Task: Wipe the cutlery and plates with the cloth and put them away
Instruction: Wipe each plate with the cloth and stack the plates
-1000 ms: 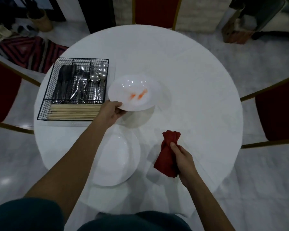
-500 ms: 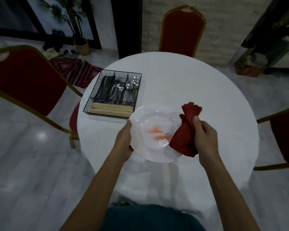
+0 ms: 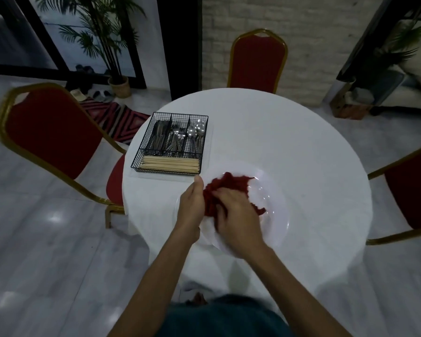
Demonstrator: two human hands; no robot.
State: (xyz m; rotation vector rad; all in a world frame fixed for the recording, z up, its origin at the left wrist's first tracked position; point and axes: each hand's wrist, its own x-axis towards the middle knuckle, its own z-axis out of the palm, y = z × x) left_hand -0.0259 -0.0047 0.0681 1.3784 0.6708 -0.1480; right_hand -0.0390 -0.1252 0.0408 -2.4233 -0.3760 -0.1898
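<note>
Plate, round and glossy white, is hovering over the desk's near edge; left grip is pinching its left rim, thumb on top; right grip is clutching crumpled red cloth against its face, hiding the middle; black wire basket of cutlery is sitting just beyond.

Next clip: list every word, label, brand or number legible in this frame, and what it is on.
None: no readable text in this frame.
The plate, cloth, basket and chairs show no word, number or logo.
Any stamp on the cutlery is too small to tell.
</note>
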